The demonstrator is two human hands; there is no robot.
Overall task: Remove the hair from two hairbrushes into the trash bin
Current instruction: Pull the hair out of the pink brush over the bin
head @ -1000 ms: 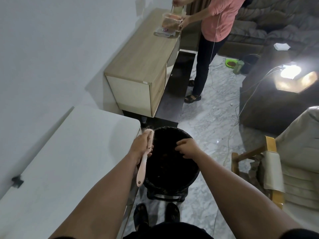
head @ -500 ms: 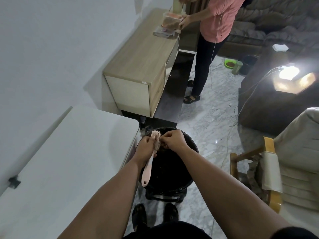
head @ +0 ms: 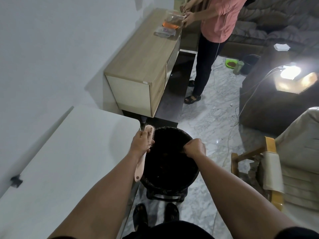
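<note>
**Pink brush in one hand, pinched fingers over the bin**

We start at our left hand [head: 140,142], whose fingers are curled tight around the neck of a pink hairbrush [head: 143,153], just where head meets handle. The brush stands nearly upright with a slight tilt, its bristles facing right toward the bin, and a dark tangle of hair [head: 149,134] sits among them. The handle runs down past our wrist, its rounded end hanging low beside the bin's left rim.

Our right hand [head: 195,148] is apart from the brush, over the right side of the trash bin [head: 194,176]. Its fingertips are drawn together and point downward (we cannot tell if any strands are pinched between them, since the dark inside of the bin hides that). The bin is black, round, and stands on the marble floor [head: 203,118] between our feet and a white table [head: 69,152] to our left; the brush is held just beside the table's corner.

Farther off, a wooden cabinet [head: 145,57] stands against the wall, and another person [head: 217,28] stands at its far end, hands busy with a clear container [head: 172,21] on top.
</note>
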